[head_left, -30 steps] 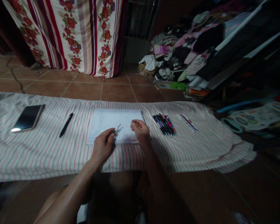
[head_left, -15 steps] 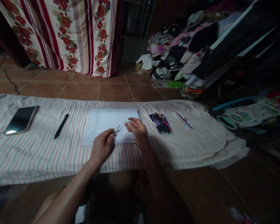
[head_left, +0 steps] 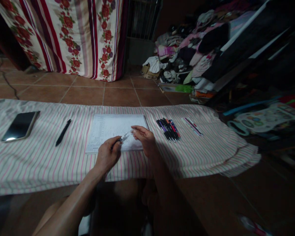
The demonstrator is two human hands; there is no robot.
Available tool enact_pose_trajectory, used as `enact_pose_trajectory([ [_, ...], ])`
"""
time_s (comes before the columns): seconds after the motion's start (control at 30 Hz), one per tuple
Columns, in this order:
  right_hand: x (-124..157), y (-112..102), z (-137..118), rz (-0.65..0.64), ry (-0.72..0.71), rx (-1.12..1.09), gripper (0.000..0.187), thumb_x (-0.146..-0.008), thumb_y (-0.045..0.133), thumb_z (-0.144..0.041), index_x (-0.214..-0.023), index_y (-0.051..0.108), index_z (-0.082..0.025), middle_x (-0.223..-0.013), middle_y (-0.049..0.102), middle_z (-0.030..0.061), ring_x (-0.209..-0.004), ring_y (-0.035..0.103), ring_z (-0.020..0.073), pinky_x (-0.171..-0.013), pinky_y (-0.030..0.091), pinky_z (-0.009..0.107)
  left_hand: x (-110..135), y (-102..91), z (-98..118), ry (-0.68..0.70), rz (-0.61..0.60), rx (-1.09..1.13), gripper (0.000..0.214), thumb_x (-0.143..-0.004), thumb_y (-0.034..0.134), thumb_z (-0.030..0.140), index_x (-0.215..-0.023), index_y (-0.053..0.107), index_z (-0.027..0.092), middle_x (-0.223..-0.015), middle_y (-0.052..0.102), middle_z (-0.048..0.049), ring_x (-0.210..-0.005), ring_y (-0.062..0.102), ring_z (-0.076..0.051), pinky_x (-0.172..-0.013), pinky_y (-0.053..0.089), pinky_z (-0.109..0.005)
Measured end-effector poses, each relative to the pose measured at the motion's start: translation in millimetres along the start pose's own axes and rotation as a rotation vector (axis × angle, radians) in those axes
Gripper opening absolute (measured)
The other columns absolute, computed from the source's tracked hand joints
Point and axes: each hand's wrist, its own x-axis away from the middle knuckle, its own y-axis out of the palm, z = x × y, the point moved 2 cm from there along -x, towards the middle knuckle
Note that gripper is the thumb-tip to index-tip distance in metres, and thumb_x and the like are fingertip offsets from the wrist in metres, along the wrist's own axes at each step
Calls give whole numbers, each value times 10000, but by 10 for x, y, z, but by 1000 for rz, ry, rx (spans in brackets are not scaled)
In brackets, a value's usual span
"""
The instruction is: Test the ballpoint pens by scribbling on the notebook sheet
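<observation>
My left hand [head_left: 108, 151] is closed around a dark pen [head_left: 116, 141], whose pale, shiny front end points to the right. Close to that end, the thumb and fingers of my right hand [head_left: 145, 138] are pinched together. What they hold is too small to make out. Both hands are over the lower part of a spiral notebook [head_left: 113, 126], open at a pale page with a printed column on its left. Several pens [head_left: 169, 129] lie side by side to the right of the notebook. A single black pen [head_left: 63, 132] rests to its left.
A striped cloth [head_left: 137, 165] covers the long low surface. On it, a phone [head_left: 20, 127] lies at the far left and slim pens [head_left: 193, 127] at the right. Beyond are a floral curtain [head_left: 86, 42] and a heap of clothes [head_left: 184, 55] on the tiled floor.
My right fingertips have moved slightly left, closing the gap to the pen's front end. My left hand keeps its grip on the pen nearly in place.
</observation>
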Motion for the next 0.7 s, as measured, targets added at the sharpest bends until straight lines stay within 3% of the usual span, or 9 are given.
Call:
enact_pose_trajectory([
  [0.7, 20, 43, -1, -39, -23, 29, 306, -647, 649, -350, -891, 698, -173, -674, 630, 8, -589, 509, 107, -563, 424, 239, 8, 4, 40, 32, -21, -41, 345, -848, 449, 315, -1093, 637, 161, -1041, 693, -94, -989, 626, -225, -889, 481, -383],
])
